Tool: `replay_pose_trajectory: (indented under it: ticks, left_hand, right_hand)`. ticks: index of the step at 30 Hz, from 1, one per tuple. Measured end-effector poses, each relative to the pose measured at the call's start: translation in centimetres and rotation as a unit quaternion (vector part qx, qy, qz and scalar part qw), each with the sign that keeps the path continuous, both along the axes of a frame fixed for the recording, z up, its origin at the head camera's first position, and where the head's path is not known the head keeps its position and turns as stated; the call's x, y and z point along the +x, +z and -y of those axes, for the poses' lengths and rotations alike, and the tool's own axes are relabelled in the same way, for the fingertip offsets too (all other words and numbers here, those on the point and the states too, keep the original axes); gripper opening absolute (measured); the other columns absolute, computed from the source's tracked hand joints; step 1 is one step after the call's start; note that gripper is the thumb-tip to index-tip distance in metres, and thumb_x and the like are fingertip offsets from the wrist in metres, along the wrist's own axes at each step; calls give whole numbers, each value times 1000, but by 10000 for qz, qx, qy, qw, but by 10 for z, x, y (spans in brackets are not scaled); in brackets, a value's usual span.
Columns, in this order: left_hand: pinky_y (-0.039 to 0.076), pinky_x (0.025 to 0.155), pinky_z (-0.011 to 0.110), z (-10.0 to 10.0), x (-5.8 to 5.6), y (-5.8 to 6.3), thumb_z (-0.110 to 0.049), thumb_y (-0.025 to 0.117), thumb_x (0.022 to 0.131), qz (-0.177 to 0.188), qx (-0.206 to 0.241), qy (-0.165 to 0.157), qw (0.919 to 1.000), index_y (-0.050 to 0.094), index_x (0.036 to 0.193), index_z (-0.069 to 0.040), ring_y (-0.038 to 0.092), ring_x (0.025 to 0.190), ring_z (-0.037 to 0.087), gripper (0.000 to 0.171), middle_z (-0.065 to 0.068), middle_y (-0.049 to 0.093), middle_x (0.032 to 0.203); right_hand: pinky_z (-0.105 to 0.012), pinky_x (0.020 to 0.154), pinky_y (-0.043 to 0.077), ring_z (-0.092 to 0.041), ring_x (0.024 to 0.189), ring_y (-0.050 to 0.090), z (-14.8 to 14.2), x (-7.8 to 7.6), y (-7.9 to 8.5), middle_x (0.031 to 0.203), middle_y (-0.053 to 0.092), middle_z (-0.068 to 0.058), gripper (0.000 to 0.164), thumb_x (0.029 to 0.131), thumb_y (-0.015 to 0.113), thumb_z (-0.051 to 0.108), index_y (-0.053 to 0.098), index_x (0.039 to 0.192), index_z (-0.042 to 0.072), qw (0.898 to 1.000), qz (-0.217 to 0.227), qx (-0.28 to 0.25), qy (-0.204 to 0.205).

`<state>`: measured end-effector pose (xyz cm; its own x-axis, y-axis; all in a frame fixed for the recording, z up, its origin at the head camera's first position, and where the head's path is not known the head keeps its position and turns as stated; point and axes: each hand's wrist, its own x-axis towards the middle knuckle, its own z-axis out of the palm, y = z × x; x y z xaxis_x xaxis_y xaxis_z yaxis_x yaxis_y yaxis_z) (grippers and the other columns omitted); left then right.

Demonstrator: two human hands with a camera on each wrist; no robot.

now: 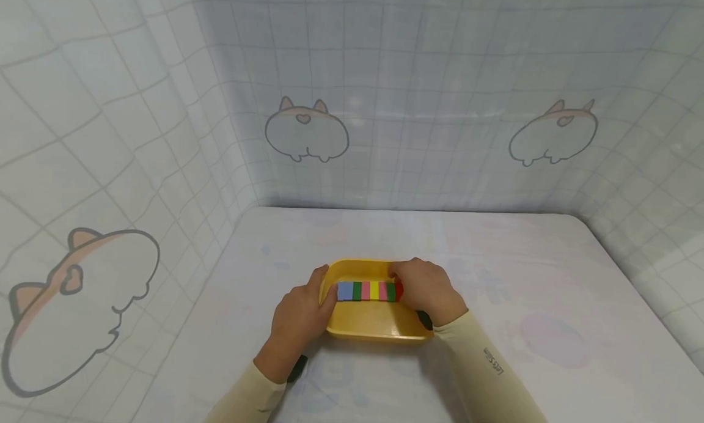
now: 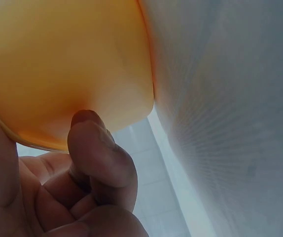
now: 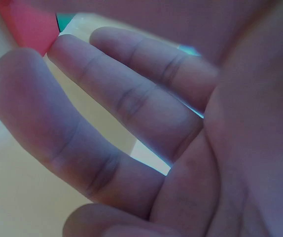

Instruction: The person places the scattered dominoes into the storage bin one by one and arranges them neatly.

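A shallow yellow tray (image 1: pixel 374 326) lies in front of the person. Across it runs a straight row of small coloured blocks (image 1: pixel 365 291): blue, green, pink and yellow ones, with a red block (image 1: pixel 399 290) at the right end. My left hand (image 1: pixel 299 313) grips the tray's left side, thumb inside by the row's blue end. In the left wrist view, curled fingers (image 2: pixel 104 158) touch the tray's outer wall (image 2: pixel 72 64). My right hand (image 1: pixel 429 288) reaches over the tray's right side and pinches the red block (image 3: pixel 30 24); its index fingertip and thumb contact are largely hidden.
Beneath the tray spreads a pale cloth-covered table (image 1: pixel 550 301) with faint coloured prints. White grid-patterned curtains (image 1: pixel 429 93) with corgi drawings stand at the back and both sides. Dark wrist straps show at both sleeves.
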<state>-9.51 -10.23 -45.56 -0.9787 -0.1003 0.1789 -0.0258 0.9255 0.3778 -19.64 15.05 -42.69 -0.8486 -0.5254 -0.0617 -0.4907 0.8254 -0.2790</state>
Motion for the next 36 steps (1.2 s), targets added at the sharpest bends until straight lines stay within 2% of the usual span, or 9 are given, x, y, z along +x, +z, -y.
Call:
replay_pose_trajectory:
  ticks: [7, 13, 16, 21, 27, 32, 36]
  left_hand:
    - [39, 46, 34, 1, 0, -2, -47, 54, 108, -72, -60, -52, 9999, 50, 153, -16, 45, 48, 17, 55, -2, 46, 57]
    - [41, 47, 34, -2, -1, -3, -50, 52, 107, -29, -136, -80, 9999, 49, 153, -17, 46, 50, 16, 57, -3, 48, 60]
    - [42, 46, 34, -3, -1, -3, -53, 50, 107, -157, -208, -60, 9996, 49, 153, -17, 48, 50, 16, 58, -2, 51, 62]
    - [44, 46, 35, -1, -4, -4, -60, 41, 108, -468, -397, -27, 9981, 50, 153, -16, 53, 53, 18, 63, 1, 58, 68]
    - [52, 53, 43, 5, -2, 0, -71, 24, 106, -447, -436, 80, 9980, 52, 153, -16, 69, 73, 27, 77, 10, 74, 94]
    - [57, 61, 49, 8, 4, -3, -72, 24, 106, -334, -558, 159, 9978, 52, 155, -15, 73, 86, 32, 80, 13, 75, 111]
    - [58, 66, 52, 13, 7, -5, -71, 29, 107, -521, -628, 214, 9964, 54, 153, -13, 70, 91, 33, 78, 14, 72, 115]
  right_hand:
    - [-41, 71, 50, -18, 84, 58, 0, 2, 1, 98, 73, 5, 45, 80, 87, 24, 74, 123, 21, 10000, 65, 7, 29]
    - [-40, 69, 50, -18, 84, 57, -4, 6, 6, 95, 71, 5, 48, 84, 87, 34, 73, 127, 20, 9999, 131, 2, 84]
    - [-39, 69, 51, -17, 86, 60, -8, 6, 7, 96, 72, 5, 48, 85, 87, 36, 72, 128, 19, 9998, 96, -86, 123]
    - [-41, 73, 54, -19, 95, 67, -11, 6, 13, 109, 75, 1, 48, 88, 85, 37, 71, 130, 19, 9997, 42, -187, 125]
    - [-41, 76, 55, -19, 94, 67, -8, 7, 21, 111, 75, -1, 48, 91, 83, 39, 70, 132, 18, 9994, 79, -313, 154]
    - [-39, 77, 55, -17, 92, 66, -7, 10, 24, 111, 74, 0, 48, 91, 84, 38, 69, 133, 18, 9984, 271, -456, 195]
    - [-38, 77, 54, -16, 91, 65, -8, 8, 28, 109, 74, 3, 49, 91, 82, 42, 69, 133, 20, 9983, 231, -515, 172]
